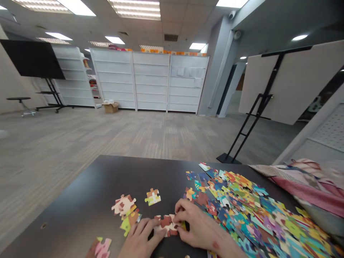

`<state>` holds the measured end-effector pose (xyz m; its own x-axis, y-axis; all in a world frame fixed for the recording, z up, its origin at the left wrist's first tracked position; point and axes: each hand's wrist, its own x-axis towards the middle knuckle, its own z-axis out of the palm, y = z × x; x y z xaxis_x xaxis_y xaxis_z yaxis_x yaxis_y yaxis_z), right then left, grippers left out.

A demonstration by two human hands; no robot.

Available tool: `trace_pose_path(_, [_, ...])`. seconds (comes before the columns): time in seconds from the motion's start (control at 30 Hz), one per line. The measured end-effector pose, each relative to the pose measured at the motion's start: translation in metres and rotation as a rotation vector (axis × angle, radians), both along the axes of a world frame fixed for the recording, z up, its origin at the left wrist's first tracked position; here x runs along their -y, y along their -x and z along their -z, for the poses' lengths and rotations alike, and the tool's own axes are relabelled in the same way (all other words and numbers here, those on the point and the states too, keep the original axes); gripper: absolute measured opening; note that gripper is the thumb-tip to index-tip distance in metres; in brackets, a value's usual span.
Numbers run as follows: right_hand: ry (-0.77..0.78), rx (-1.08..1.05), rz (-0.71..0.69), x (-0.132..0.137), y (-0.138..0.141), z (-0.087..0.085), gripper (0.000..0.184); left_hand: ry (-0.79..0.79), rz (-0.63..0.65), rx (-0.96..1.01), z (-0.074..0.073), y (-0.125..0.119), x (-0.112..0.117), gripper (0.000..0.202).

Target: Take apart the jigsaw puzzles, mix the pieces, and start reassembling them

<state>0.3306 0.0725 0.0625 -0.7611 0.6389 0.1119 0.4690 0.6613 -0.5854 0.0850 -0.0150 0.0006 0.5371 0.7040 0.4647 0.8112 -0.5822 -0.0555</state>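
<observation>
On a dark tabletop (80, 204), my left hand (142, 238) and my right hand (196, 225) meet at a small cluster of joined jigsaw pieces (168, 225), mostly brown and cream. Fingers of both hands press against its edges and partly hide it. A large heap of multicoloured jigsaw pieces (249, 215) spreads just beyond my right hand. Left of the cluster lie more small joined groups: a cream-and-brown one (123, 205), a green-and-orange one (129, 222) and a cream-and-green one (153, 197). A pink piece (103, 248) lies near the bottom edge of the view.
A patterned pink-and-grey fabric bundle (303, 186) lies along the table's right side. Beyond the table's far edge are a carpeted floor (107, 136), a black easel stand (249, 129), white shelving units (150, 80), a cardboard box (110, 107) and a mounted black screen (32, 59).
</observation>
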Motion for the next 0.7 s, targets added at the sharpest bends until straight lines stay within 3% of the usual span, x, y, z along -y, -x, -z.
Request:
trace_pose_path(0.17, [-0.011, 0.058, -0.016, 0.001, 0.002, -0.005, 0.02, -0.051, -0.029, -0.006, 0.001, -0.001, 0.0, 0.049])
trace_pose_path(0.3, [-0.007, 0.122, -0.044, 0.002, 0.004, -0.01, 0.025, -0.061, -0.073, -0.013, 0.018, -0.011, 0.001, 0.033])
trace_pose_path(0.4, [-0.022, 0.163, -0.068, 0.001, 0.006, -0.012, 0.025, -0.035, -0.186, 0.036, 0.024, -0.025, 0.0, 0.029])
trace_pose_path(0.47, [-0.036, 0.176, -0.081, -0.001, 0.005, -0.013, 0.025, 0.036, -0.179, 0.053, 0.013, -0.027, -0.001, 0.031])
trace_pose_path(0.57, [-0.052, 0.193, -0.054, -0.007, -0.001, -0.013, 0.026, 0.282, -0.118, 0.157, -0.023, -0.006, -0.003, 0.048])
trace_pose_path(0.63, [-0.057, 0.193, -0.024, -0.011, -0.006, -0.011, 0.027, 0.369, -0.342, 0.321, -0.049, 0.02, -0.003, 0.047])
trace_pose_path(0.7, [-0.055, 0.173, -0.009, -0.015, -0.011, -0.008, 0.028, 0.425, -0.557, 0.376, -0.066, 0.047, -0.003, 0.049])
